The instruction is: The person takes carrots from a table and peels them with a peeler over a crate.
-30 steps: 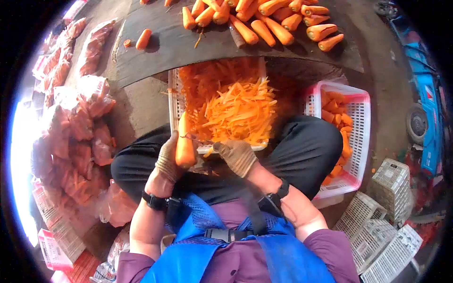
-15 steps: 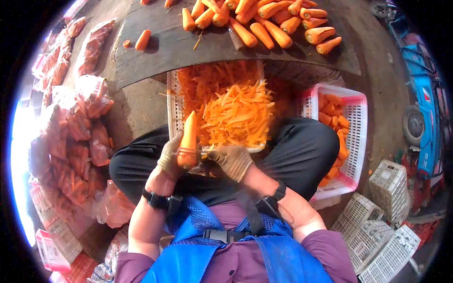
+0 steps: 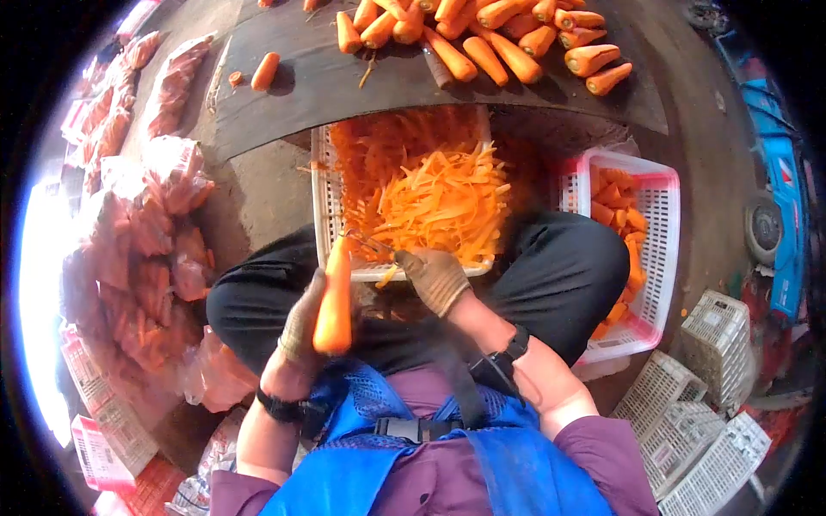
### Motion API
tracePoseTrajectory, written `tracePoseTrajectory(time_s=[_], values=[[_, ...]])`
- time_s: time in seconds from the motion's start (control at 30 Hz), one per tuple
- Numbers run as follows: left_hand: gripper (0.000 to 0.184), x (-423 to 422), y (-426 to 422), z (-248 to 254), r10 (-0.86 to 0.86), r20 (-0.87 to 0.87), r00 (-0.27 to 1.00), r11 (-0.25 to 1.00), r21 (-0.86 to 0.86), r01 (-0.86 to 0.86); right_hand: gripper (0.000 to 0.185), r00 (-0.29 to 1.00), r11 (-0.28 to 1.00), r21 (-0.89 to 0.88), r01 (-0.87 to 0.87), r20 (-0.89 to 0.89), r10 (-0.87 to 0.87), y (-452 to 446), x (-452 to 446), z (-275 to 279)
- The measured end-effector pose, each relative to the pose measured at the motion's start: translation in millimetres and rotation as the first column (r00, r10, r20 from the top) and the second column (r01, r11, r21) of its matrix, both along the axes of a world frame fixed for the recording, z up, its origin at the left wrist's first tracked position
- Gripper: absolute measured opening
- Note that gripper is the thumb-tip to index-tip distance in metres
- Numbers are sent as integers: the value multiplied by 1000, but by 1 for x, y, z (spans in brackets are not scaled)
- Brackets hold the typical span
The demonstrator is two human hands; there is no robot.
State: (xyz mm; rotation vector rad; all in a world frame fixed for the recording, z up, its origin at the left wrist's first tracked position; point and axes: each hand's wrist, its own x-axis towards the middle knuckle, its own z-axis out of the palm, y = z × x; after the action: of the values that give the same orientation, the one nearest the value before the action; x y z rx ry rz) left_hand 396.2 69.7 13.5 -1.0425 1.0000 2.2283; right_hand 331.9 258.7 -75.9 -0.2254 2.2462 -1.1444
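A smooth orange carrot (image 3: 334,301) points away from me, its thick end nearest my body. My left hand (image 3: 301,325), in a worn glove, is closed around its left side. My right hand (image 3: 435,280), also gloved, grips a peeler (image 3: 372,243) whose thin metal end is at the carrot's far tip. A strip of peel hangs just below the peeler. Beyond both hands, a white plastic crate (image 3: 327,202) holds a heap of orange carrot peelings (image 3: 443,202) between my legs.
Several carrots (image 3: 516,60) lie on a dark board (image 3: 301,103) ahead. To the right stands a pink-and-white crate (image 3: 658,249) of carrot pieces. Bags of carrots (image 3: 129,275) are piled at left, empty crates (image 3: 718,344) at lower right, and a blue vehicle (image 3: 779,172) beyond.
The peeler has moved from the carrot's near end out to its far tip. The carrot and my left hand have shifted slightly towards my body.
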Motion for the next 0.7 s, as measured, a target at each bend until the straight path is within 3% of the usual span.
tracePoseTrajectory(time_s=[0.03,0.1,0.2,0.27,0.4,0.5,0.6,0.7], values=[[46,-5,-6,-18,46,4,999,996,79,-46,62,1000,1000,-24,-7,10,7,2,1,4],[46,-17,-8,-34,96,3,995,993,74,-96,61,999,997,-72,-14,29,16,6,4,10],[48,-37,-9,-50,153,65,986,984,81,-158,59,983,988,-134,-76,-179,51,3,12,-12],[48,-50,-6,-54,176,86,981,980,75,-182,58,989,975,-214,-53,-144,23,1,17,-12],[42,-66,-7,-81,213,81,974,970,102,-221,59,994,987,-156,-25,-105,8,2,12,1],[39,-70,-4,-87,264,116,958,957,92,-275,61,961,985,-161,-66,-276,19,1,15,-6],[37,-67,-2,-76,191,114,975,975,88,-202,61,999,988,-153,-11,-43,4,2,13,-6],[36,-64,0,-67,144,60,988,982,115,-150,63,995,991,-132,-38,-97,25,3,12,3]])
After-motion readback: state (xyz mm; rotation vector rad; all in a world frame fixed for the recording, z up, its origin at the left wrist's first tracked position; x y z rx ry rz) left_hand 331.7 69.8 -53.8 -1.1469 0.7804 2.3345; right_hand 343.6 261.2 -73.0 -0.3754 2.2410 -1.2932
